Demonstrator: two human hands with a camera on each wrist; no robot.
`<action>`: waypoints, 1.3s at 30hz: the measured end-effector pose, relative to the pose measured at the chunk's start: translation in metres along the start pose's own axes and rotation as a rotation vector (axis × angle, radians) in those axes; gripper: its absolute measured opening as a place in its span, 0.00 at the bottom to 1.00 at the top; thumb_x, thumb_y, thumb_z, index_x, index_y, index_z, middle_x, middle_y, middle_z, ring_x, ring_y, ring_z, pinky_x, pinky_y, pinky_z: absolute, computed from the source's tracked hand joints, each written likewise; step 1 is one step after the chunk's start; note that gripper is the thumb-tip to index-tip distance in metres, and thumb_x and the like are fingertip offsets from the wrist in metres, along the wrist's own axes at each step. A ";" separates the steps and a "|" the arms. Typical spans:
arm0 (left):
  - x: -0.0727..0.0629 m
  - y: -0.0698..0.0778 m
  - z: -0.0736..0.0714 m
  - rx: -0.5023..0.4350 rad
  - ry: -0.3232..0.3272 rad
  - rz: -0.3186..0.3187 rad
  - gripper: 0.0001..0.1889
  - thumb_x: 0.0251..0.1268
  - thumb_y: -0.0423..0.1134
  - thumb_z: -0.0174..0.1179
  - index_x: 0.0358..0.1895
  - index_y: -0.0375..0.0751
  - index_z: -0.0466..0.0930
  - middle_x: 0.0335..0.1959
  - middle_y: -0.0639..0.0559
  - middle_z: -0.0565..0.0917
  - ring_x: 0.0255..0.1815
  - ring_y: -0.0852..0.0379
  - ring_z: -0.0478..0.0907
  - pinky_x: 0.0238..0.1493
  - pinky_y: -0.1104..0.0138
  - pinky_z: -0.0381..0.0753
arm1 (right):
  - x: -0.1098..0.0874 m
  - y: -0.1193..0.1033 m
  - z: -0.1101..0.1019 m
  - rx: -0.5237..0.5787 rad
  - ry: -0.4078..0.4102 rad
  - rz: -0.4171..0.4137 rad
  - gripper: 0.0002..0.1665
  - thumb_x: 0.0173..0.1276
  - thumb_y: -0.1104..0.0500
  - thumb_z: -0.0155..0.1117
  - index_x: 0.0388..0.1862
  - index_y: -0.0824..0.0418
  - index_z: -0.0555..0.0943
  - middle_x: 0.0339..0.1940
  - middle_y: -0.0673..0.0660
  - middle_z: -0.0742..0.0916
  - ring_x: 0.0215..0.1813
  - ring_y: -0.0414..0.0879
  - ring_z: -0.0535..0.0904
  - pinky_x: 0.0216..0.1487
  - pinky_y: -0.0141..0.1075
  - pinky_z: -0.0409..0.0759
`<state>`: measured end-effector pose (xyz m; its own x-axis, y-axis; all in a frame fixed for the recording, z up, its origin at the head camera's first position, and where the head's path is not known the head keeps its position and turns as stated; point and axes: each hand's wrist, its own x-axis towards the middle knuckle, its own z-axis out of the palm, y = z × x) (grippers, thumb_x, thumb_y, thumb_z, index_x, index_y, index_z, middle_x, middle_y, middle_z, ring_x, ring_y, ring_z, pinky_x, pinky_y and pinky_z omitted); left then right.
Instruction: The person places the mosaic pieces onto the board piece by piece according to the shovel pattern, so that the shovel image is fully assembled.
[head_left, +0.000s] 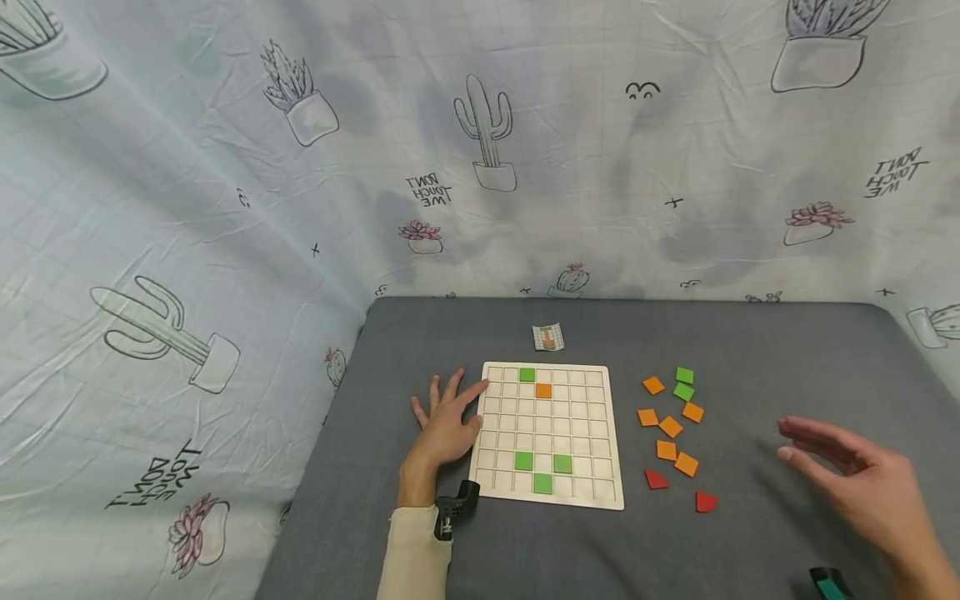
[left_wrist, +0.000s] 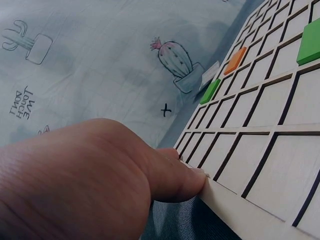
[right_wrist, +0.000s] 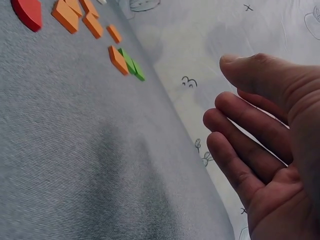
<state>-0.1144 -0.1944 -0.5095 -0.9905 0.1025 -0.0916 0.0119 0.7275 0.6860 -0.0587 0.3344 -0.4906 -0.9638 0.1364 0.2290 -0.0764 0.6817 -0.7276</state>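
A pale wooden grid board (head_left: pixel 577 425) lies flat on the grey table. In its cells sit several green square tiles (head_left: pixel 542 483) and one orange tile (head_left: pixel 543 391). My left hand (head_left: pixel 447 427) rests at the board's left edge, fingers spread; in the left wrist view the thumb (left_wrist: pixel 185 182) touches the rim. My right hand (head_left: pixel 862 475) hovers over the table at the right, fingers relaxed and holding nothing. Between it and the board lie loose orange tiles (head_left: pixel 666 450), two green tiles (head_left: pixel 684 391) and two red quarter-round tiles (head_left: pixel 706 502).
A small printed card (head_left: pixel 548 337) with a coloured grid pattern lies behind the board. A cloth curtain (head_left: pixel 570 150) with cactus drawings hangs along the table's back and left side. A black and teal object (head_left: pixel 830 583) shows near the right wrist.
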 end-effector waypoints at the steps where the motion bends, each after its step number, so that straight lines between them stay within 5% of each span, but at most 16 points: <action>1: 0.000 0.000 0.000 -0.002 0.000 0.000 0.32 0.74 0.33 0.60 0.81 0.52 0.76 0.90 0.37 0.56 0.92 0.25 0.32 0.78 0.20 0.18 | 0.001 0.001 0.000 -0.005 -0.002 0.004 0.24 0.71 0.64 0.79 0.64 0.70 0.86 0.48 0.14 0.78 0.50 0.09 0.75 0.47 0.07 0.71; 13: -0.001 0.001 -0.001 -0.011 -0.002 -0.004 0.32 0.75 0.33 0.60 0.81 0.52 0.75 0.91 0.37 0.55 0.92 0.25 0.32 0.78 0.21 0.17 | 0.027 0.002 0.008 -0.018 -0.066 -0.040 0.25 0.73 0.59 0.79 0.65 0.65 0.87 0.49 0.15 0.79 0.51 0.09 0.74 0.47 0.07 0.70; 34: -0.001 -0.001 0.001 -0.013 -0.004 -0.006 0.32 0.77 0.34 0.60 0.82 0.53 0.75 0.91 0.38 0.55 0.92 0.26 0.31 0.78 0.21 0.16 | 0.076 0.006 0.043 0.024 -0.143 -0.217 0.22 0.69 0.63 0.81 0.61 0.62 0.89 0.50 0.21 0.83 0.51 0.11 0.77 0.51 0.08 0.73; 39: -0.002 -0.002 0.001 -0.002 -0.006 -0.006 0.32 0.77 0.34 0.60 0.82 0.54 0.75 0.91 0.39 0.54 0.92 0.27 0.31 0.78 0.21 0.17 | 0.084 0.007 0.050 0.050 -0.168 -0.240 0.23 0.68 0.65 0.81 0.61 0.62 0.89 0.51 0.30 0.89 0.50 0.13 0.79 0.49 0.10 0.75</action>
<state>-0.1124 -0.1952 -0.5109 -0.9897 0.1020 -0.1003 0.0052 0.7265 0.6871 -0.1524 0.3144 -0.5085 -0.9450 -0.1484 0.2913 -0.3160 0.6431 -0.6975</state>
